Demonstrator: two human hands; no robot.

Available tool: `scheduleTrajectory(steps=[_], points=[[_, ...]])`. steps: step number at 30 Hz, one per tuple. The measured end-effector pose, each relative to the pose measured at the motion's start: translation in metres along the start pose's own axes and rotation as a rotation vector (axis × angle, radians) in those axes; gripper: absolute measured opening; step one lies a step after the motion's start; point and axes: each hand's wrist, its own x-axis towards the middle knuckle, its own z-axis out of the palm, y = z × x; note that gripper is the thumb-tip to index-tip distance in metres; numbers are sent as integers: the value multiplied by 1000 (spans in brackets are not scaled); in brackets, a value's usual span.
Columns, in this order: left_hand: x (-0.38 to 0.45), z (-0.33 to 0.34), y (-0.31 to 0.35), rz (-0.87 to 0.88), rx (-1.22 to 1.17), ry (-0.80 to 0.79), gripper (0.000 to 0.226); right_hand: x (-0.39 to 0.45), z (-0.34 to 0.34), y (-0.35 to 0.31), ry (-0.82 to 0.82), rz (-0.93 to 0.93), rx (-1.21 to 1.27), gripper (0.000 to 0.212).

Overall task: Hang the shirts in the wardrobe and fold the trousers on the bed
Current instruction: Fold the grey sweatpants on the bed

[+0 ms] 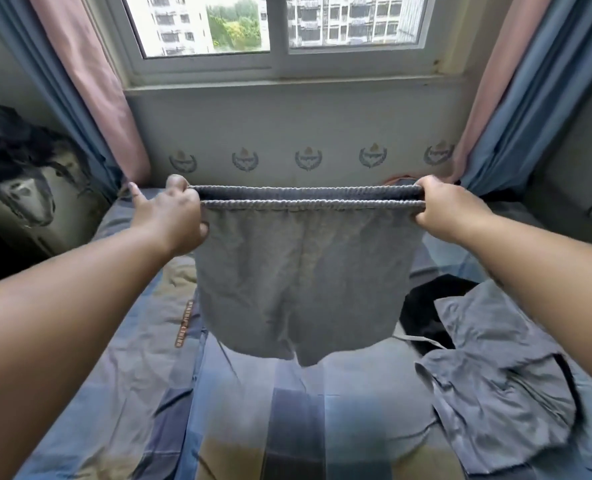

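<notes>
both hands hold a pair of grey trousers (298,271) up in the air over the bed (253,410), stretched flat by the waistband. the left hand (170,216) grips the left end of the elastic waistband, fingers curled round the bunched edge, with the index finger sticking out to the left, clear of the cloth. the right hand (450,209) grips the right end the same way, fingers wrapped over the top of the band. the waistband runs taut and level between the two fists, its front and back layers showing as two ribbed lines one above the other. the rest of the trousers hangs down from it, the lower edge clear of the bed cover and not touching it; the legs look short or doubled up, and i cannot tell which.

the bed has a cover in blue, grey and tan blocks. on its right side lies a crumpled grey-blue shirt (495,375), and just beyond it a black garment (426,313), partly under the shirt's edge. behind the bed is a pale wall with a row of small crests, and above that a window (274,29) showing apartment blocks and trees. pink and blue curtains (90,91) hang at both sides of the window. at the far left a dark, blurred shape sits by the wall.
</notes>
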Motion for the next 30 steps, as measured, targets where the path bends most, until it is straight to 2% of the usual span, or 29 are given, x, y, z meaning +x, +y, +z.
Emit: scheduleTrajectory(steps=[3,6,8,11,14,18,22,27,30], points=[[-4,-6,-4,3,-90,94,46,-10,-6,-2,123,-21,25,39],[-38,27,0,6,-87,12,45,-50,31,7,94,-58,17,45],[-74,67,1,23,-65,-102,42,-85,69,15,-7,-106,-30,47],[-128,131,6,40,16,-285,47,-127,127,32,-206,-171,-107,61],[-182,194,22,35,40,-470,57,-166,189,50,-365,-149,-171,71],[-262,281,47,31,20,-701,62,-231,283,73,-605,-134,-213,74],[-328,339,67,-16,-24,-945,65,-292,360,96,-824,-115,-226,72],[-390,391,67,-77,-186,-1094,68,-358,417,108,-1052,-12,-174,75],[-418,405,62,-147,-216,-1147,57,-386,434,110,-1142,7,-153,73]])
